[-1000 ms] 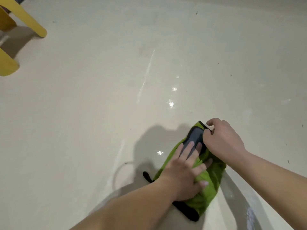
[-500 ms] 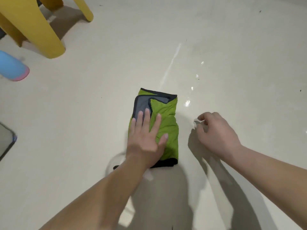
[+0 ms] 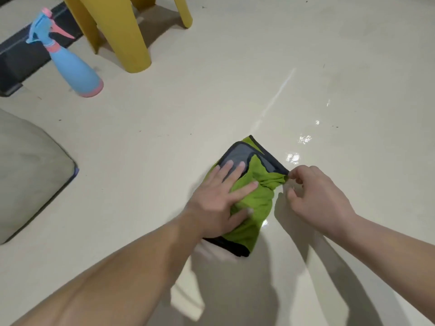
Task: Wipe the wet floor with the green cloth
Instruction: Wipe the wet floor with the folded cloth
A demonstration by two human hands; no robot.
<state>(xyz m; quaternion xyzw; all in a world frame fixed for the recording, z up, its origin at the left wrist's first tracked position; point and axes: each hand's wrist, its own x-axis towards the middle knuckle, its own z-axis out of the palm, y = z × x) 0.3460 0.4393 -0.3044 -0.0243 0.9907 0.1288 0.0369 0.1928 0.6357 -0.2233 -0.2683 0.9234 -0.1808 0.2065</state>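
The green cloth (image 3: 257,201), folded, with a grey panel and black trim, lies on the pale glossy floor (image 3: 211,109). My left hand (image 3: 220,203) presses flat on its left half with spread, straight fingers. My right hand (image 3: 315,196) is at the cloth's right edge, thumb and forefinger pinching a bunched corner of green fabric. Wet glints (image 3: 303,140) shine on the floor just beyond and to the right of the cloth.
A blue and pink spray bottle (image 3: 70,64) stands at the far left. Yellow stool legs (image 3: 122,31) rise behind it. A grey cushion (image 3: 28,175) lies at the left edge, and a dark mat (image 3: 18,60) sits behind the bottle.
My right hand, apart from the cloth half a second ago, now pinches its right corner. The cloth has turned and bunched at that edge. My view has shifted, so the bottle and stool show more fully.
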